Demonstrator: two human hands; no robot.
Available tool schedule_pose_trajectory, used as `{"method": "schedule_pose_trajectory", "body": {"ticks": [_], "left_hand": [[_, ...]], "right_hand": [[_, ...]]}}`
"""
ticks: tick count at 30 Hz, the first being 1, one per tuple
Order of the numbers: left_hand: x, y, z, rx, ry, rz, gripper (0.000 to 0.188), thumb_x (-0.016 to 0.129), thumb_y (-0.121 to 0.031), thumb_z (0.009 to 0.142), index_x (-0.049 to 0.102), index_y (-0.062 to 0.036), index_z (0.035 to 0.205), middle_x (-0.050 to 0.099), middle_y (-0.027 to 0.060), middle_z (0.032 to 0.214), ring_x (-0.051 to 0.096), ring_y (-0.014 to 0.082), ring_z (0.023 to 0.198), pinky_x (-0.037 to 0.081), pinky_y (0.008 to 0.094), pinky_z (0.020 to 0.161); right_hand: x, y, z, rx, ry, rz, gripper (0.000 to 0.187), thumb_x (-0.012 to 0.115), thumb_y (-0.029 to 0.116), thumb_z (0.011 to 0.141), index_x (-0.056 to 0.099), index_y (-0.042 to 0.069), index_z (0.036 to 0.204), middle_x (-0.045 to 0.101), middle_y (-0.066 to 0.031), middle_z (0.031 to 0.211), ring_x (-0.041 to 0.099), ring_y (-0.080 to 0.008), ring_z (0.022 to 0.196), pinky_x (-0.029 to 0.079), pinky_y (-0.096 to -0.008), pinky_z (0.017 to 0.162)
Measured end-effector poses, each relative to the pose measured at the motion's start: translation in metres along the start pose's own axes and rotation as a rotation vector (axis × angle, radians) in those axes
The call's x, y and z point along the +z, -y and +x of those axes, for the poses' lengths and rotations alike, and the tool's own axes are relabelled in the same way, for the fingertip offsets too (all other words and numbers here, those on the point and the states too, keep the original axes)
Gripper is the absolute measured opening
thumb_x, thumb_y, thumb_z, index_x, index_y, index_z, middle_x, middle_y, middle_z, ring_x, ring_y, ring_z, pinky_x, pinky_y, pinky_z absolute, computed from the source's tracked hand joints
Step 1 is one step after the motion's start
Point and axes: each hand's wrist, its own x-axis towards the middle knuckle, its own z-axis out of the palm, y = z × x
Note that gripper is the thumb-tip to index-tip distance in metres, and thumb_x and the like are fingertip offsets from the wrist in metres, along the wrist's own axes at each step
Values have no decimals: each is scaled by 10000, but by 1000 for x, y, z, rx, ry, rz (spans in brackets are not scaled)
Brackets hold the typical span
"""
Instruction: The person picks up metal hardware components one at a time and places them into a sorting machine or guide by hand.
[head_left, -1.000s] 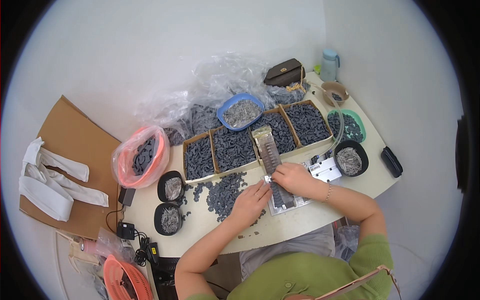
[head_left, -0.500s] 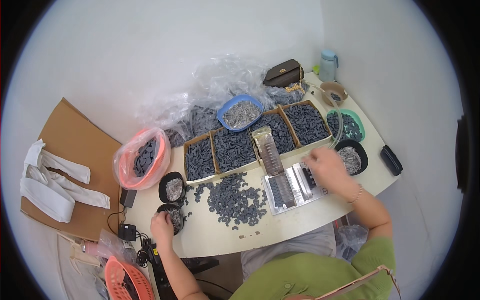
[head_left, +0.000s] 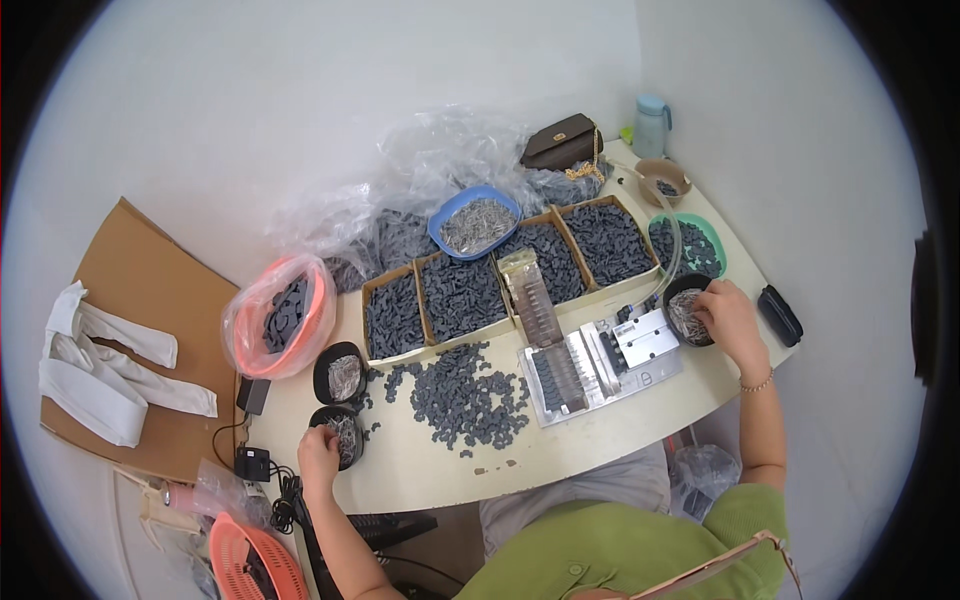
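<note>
My left hand (head_left: 319, 458) rests at the rim of the lower black bowl (head_left: 357, 458) on the table's left, which holds thin silver metal pins (head_left: 345, 432). Its fingers are bent together over the pins, and anything between them is too small to see. On the right, the fingers of my right hand (head_left: 730, 318) reach, closed together, into another black bowl (head_left: 674, 290) of silver pins (head_left: 686, 308). What they pinch, if anything, is hidden. Beside that bowl lies a metal fixture (head_left: 645, 340), with a clear slotted strip (head_left: 535, 305) of dark parts leading into it.
Small dark grey parts (head_left: 465, 400) lie loose mid-table, before cardboard boxes (head_left: 460, 295) full of similar parts. A blue basin (head_left: 437, 238) of pins sits on the boxes. A pink basket (head_left: 325, 310) stands left, a green tray (head_left: 715, 235) right. A tube (head_left: 672, 225) arches to the fixture.
My right hand has moved right, from above the metal fixture to the black bowl of pins, uncovering the fixture's block. My left hand has stayed at its bowl.
</note>
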Motion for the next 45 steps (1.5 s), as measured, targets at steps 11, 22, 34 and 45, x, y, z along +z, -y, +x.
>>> {"method": "schedule_pose_trajectory", "body": {"ticks": [11,22,34,45], "left_hand": [[-7,-23,-2,-112,-179,-200,77,598,-22,816,538,10,779,603,137,724,588,261,654,467,363,612],[75,-202,-35,304,405,-1055,86,653,35,786,622,-18,846,668,64,880,624,122,774,517,256,699],[84,-268,-22,744,-21,-505,185,718,-93,688,624,-92,848,560,109,1130,478,311,1110,320,441,942],[24,-61,96,157,-60,140,133,631,-130,822,599,-16,882,624,189,867,615,379,833,496,454,729]], "right_hand": [[25,103,6,-513,-54,371,56,658,121,669,612,93,685,576,-51,754,568,-236,749,464,-352,650],[48,138,-8,-753,-60,168,205,593,119,691,644,29,868,579,-47,850,540,-197,813,443,-298,691],[38,131,-31,-727,-26,155,330,599,147,746,642,44,1056,598,-87,1128,557,-212,1006,431,-326,784],[47,120,98,-557,4,443,201,650,206,821,670,84,980,590,-76,952,529,-265,923,413,-394,829]]}}
